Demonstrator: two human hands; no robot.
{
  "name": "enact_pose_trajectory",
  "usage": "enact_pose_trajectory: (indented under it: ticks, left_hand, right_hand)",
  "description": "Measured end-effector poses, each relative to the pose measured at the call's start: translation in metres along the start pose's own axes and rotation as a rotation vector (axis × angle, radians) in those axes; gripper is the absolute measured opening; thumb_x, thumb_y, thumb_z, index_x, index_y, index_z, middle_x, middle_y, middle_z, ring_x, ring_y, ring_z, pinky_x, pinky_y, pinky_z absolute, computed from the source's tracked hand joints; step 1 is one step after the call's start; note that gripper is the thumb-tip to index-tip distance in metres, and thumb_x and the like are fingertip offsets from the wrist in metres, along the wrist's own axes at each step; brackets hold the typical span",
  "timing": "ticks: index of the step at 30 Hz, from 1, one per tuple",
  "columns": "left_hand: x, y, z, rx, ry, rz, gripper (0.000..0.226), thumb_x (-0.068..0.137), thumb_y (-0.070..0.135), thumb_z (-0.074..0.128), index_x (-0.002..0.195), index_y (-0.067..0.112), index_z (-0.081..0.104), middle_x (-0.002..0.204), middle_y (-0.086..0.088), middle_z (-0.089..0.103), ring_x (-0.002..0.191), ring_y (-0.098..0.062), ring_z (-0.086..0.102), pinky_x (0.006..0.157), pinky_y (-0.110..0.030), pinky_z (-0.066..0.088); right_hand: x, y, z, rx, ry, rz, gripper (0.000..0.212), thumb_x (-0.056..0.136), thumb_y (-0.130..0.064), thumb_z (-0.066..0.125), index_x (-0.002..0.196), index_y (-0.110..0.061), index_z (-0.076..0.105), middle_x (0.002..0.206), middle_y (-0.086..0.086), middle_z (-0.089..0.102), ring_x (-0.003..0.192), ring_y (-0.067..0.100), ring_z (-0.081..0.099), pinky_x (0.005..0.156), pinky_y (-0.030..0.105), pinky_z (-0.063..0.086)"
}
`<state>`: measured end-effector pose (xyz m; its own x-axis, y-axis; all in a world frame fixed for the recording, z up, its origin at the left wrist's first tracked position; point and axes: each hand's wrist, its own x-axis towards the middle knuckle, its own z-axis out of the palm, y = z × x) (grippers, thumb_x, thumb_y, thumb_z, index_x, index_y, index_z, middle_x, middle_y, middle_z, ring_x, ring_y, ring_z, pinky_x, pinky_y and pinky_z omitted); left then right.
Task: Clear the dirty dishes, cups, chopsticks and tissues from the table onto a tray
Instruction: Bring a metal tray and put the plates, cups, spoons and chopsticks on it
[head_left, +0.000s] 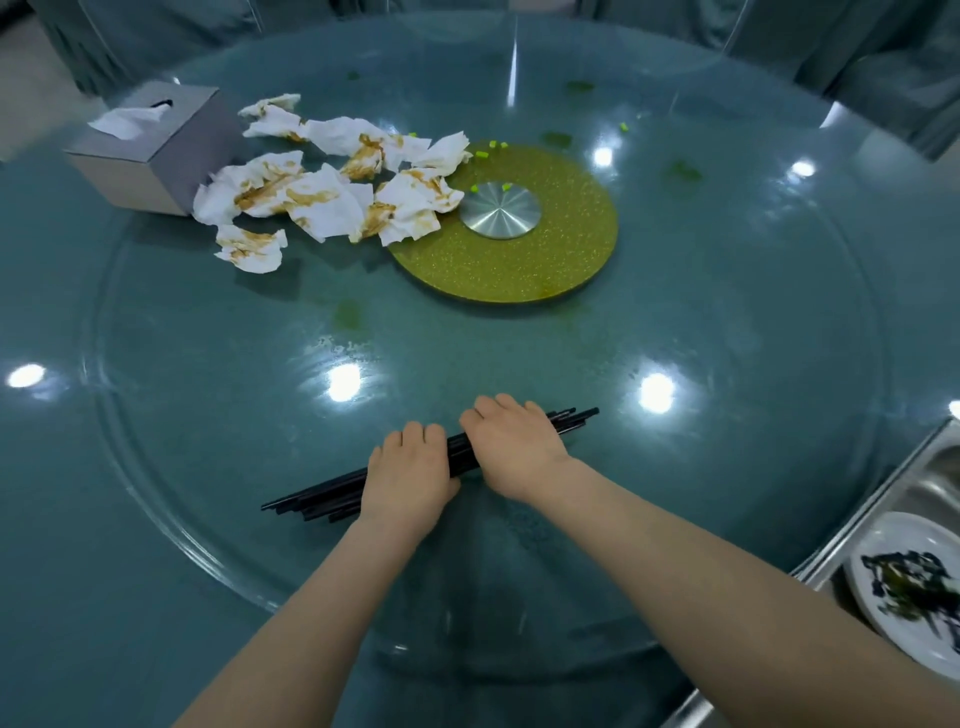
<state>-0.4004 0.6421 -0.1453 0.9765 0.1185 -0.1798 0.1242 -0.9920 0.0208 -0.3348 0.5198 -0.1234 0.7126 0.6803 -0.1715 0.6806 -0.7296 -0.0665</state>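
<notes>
Surface: round table (727, 322), teal under a glass top, glossy, with bright ceiling-light reflections scattered across it; raised glass turntable ring visible as a wide arc around the near half; gold glitter disc (561, 260) at centre with a brushed metal hub (500, 210); small green food bits (482, 154) on and beside the disc; faint greenish smears on the glass. Room: grey-teal draped chairs (883, 67) round the far edge; pale floor at upper left.

Containers: grey tissue box (156, 150) at far left, one clean sheet sticking up from its slot; heap of crumpled tissues (332, 182), brown-stained, spread from just beside the box to the disc edge, a few overlapping the disc. Metal tray (914, 488) at lower right, off the table edge, partly out of frame; white plate (893, 613) inside it carrying dark leftover scraps.

Task item: bundle of black chopsticks (311, 501) lying on the glass near the front, running diagonally from lower left to upper right. Left hand (408, 475) palm down over the bundle's middle, fingers curled over it; right hand (511, 447) palm down just beside it, fingers curled over the upper part; tips protruding past each hand; whether bundle lifted or resting on glass: cannot tell.
</notes>
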Motion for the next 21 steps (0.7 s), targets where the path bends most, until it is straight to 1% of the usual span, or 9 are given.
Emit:
enact_pose_trajectory:
  ticks: [2, 4, 7, 10, 11, 14, 15, 18, 21]
  left_hand:
    - [-0.010, 0.007, 0.000, 0.035, 0.012, 0.053, 0.034, 0.090, 0.038, 0.052, 0.111, 0.013, 0.042, 0.112, -0.005, 0.050, 0.100, -0.023, 0.049, 0.071, -0.028, 0.030]
    - [-0.017, 0.014, -0.001, 0.049, -0.001, 0.089, 0.032, 0.091, 0.036, 0.052, 0.110, 0.012, 0.043, 0.112, -0.006, 0.051, 0.100, -0.024, 0.051, 0.071, -0.028, 0.031]
    - [-0.032, 0.031, -0.006, 0.050, -0.038, 0.124, 0.028, 0.089, 0.029, 0.055, 0.108, 0.011, 0.046, 0.111, -0.007, 0.053, 0.100, -0.024, 0.052, 0.074, -0.029, 0.038]
    - [-0.050, 0.046, -0.017, 0.045, -0.048, 0.136, 0.028, 0.090, 0.032, 0.055, 0.109, 0.013, 0.047, 0.112, -0.006, 0.054, 0.103, -0.023, 0.051, 0.081, -0.030, 0.041]
    - [-0.057, 0.052, -0.023, 0.041, -0.042, 0.151, 0.027, 0.090, 0.033, 0.055, 0.107, 0.013, 0.048, 0.112, -0.005, 0.055, 0.103, -0.023, 0.053, 0.079, -0.030, 0.041]
    - [-0.074, 0.075, -0.046, 0.039, -0.060, 0.209, 0.018, 0.091, 0.029, 0.052, 0.100, 0.015, 0.052, 0.104, -0.006, 0.063, 0.094, -0.027, 0.060, 0.066, -0.032, 0.039]
    - [-0.081, 0.084, -0.055, 0.065, -0.059, 0.243, 0.017, 0.091, 0.028, 0.050, 0.100, 0.015, 0.052, 0.101, -0.006, 0.065, 0.092, -0.030, 0.062, 0.064, -0.032, 0.038]
    - [-0.096, 0.108, -0.074, 0.097, -0.014, 0.342, 0.016, 0.090, 0.026, 0.050, 0.102, 0.015, 0.050, 0.099, -0.007, 0.066, 0.089, -0.032, 0.063, 0.063, -0.033, 0.037]
    - [-0.112, 0.127, -0.087, 0.114, 0.044, 0.421, 0.015, 0.091, 0.026, 0.052, 0.102, 0.016, 0.048, 0.099, -0.006, 0.065, 0.091, -0.031, 0.062, 0.064, -0.033, 0.036]
  right_hand:
    - [-0.013, 0.005, 0.000, -0.017, -0.013, -0.016, 0.031, 0.085, -0.016, 0.058, 0.115, -0.012, 0.049, 0.116, 0.006, 0.053, 0.109, 0.025, 0.048, 0.080, 0.035, 0.037]
    - [-0.027, 0.007, 0.000, -0.056, -0.048, -0.025, 0.027, 0.086, -0.016, 0.057, 0.112, -0.011, 0.049, 0.114, 0.007, 0.056, 0.105, 0.026, 0.052, 0.078, 0.036, 0.035]
    - [-0.055, 0.008, -0.005, -0.097, -0.061, -0.020, 0.025, 0.085, -0.011, 0.056, 0.109, -0.012, 0.051, 0.110, 0.008, 0.059, 0.100, 0.026, 0.055, 0.076, 0.034, 0.030]
    - [-0.087, 0.008, -0.014, -0.101, -0.013, -0.004, 0.027, 0.083, -0.010, 0.055, 0.111, -0.011, 0.052, 0.111, 0.008, 0.058, 0.101, 0.027, 0.055, 0.079, 0.035, 0.033]
    - [-0.100, 0.009, -0.018, -0.105, 0.004, 0.011, 0.028, 0.084, -0.009, 0.054, 0.112, -0.011, 0.052, 0.112, 0.008, 0.057, 0.101, 0.027, 0.055, 0.082, 0.036, 0.034]
    - [-0.137, 0.021, -0.031, -0.127, 0.084, 0.085, 0.028, 0.082, -0.011, 0.055, 0.109, -0.013, 0.052, 0.108, 0.006, 0.059, 0.099, 0.027, 0.058, 0.090, 0.039, 0.035]
    - [-0.151, 0.024, -0.036, -0.115, 0.102, 0.120, 0.026, 0.081, -0.013, 0.056, 0.107, -0.014, 0.052, 0.106, 0.005, 0.060, 0.097, 0.027, 0.060, 0.088, 0.037, 0.035]
    - [-0.194, 0.038, -0.048, -0.019, 0.105, 0.232, 0.020, 0.081, -0.015, 0.055, 0.100, -0.017, 0.050, 0.100, 0.003, 0.062, 0.091, 0.028, 0.062, 0.073, 0.033, 0.034]
    - [-0.250, 0.053, -0.052, 0.086, 0.108, 0.414, 0.015, 0.081, -0.021, 0.055, 0.091, -0.021, 0.045, 0.092, 0.004, 0.063, 0.084, 0.030, 0.063, 0.064, 0.031, 0.037]
